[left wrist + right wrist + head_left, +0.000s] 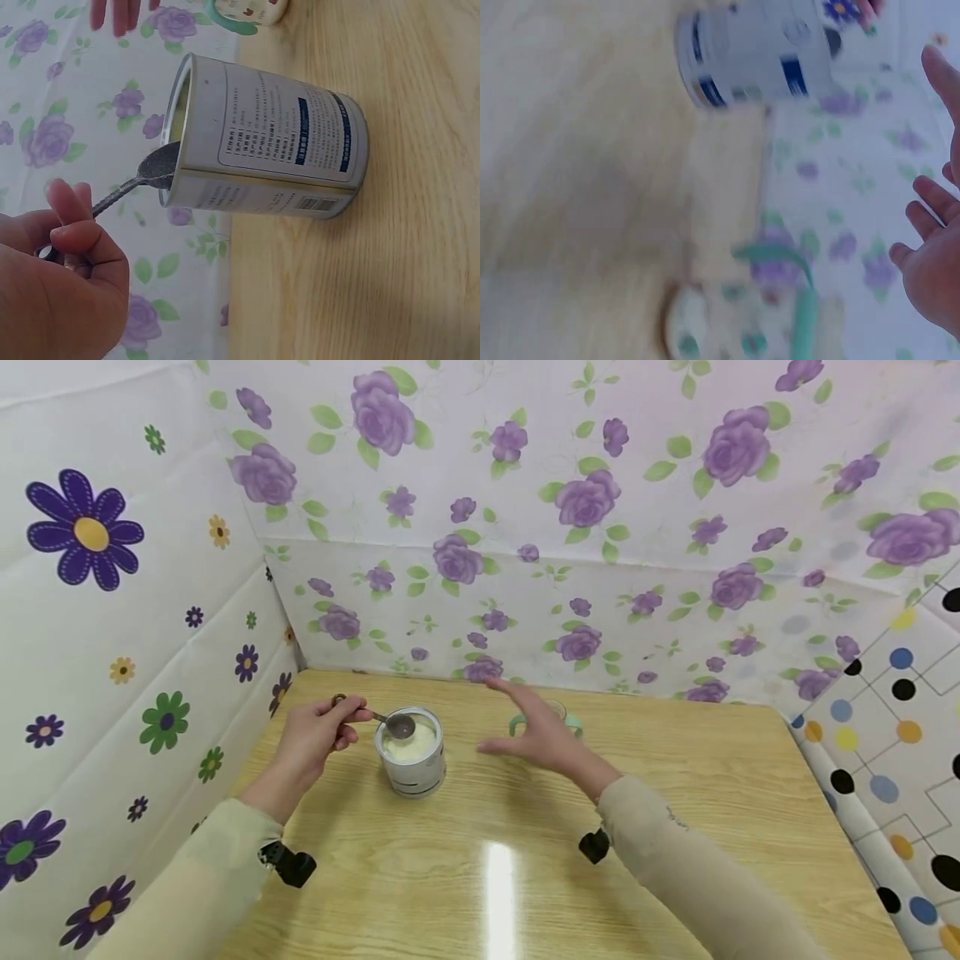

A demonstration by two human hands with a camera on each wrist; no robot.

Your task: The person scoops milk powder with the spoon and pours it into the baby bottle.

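Note:
My left hand [311, 735] pinches the handle of a dark metal spoon [157, 166]. The spoon's bowl is at the mouth of an upright, lidless can [416, 777], over the pale cream powder [412, 750] inside. Printed text covers the can's side in the left wrist view. To the right of the can, my right hand [536, 735] hangs above the table, thumb and fingers spread, holding nothing. Partly hidden behind it stands a cup [742, 322] with green handles and a printed pattern, blurred in the right wrist view.
The wooden table [450, 877] carries the can and cup near its back edge. Behind it hangs a cloth with purple roses [585, 497]. A flowered cloth [90, 635] closes the left side, a dotted one [885, 752] the right.

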